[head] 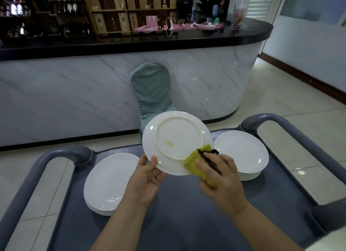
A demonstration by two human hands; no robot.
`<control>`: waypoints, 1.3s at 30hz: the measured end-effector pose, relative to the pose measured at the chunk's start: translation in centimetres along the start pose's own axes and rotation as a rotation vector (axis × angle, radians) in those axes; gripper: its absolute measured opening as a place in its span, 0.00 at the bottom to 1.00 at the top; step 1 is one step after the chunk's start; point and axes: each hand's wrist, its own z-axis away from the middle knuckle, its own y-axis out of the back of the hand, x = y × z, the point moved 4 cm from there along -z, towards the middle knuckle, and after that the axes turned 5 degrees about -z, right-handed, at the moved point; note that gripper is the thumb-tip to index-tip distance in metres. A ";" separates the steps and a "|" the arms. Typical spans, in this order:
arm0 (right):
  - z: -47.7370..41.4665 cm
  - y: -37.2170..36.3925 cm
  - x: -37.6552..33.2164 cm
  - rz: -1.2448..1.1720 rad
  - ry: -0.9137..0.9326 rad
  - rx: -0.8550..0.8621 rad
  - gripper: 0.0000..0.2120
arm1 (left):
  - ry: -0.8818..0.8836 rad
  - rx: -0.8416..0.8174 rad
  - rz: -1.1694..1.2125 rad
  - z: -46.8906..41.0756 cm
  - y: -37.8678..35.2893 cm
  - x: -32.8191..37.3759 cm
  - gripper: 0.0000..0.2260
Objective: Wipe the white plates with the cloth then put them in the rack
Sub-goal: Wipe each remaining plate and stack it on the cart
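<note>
Mid-wipe. Gripped plate [177,138] at lower-left rim with left hand [148,177], thumb over edge, fingers behind. Clutched folded yellow cloth [194,163] in right hand [222,177], pressed on lower-right rim. Held plate in air above cart [168,213], between left stack [110,179] and right stack [241,153]. Showed underside and foot ring to camera, tilted up, top face away; round, so no long axis. Likely needed cloth swept over to yellow stain [169,143], rim grip kept firm, plate turned bit by bit. Spotted no rack.

A blue-grey cart surface [168,222] with grey tubular handles carries two stacks of round white plates, one at left [110,181], one at right [243,153], well apart.
</note>
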 end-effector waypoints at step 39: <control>5.6 13.1 19.2 -0.028 -0.625 0.034 0.18 | -0.178 -0.036 -0.809 -6.7 -16.3 -6.8 0.10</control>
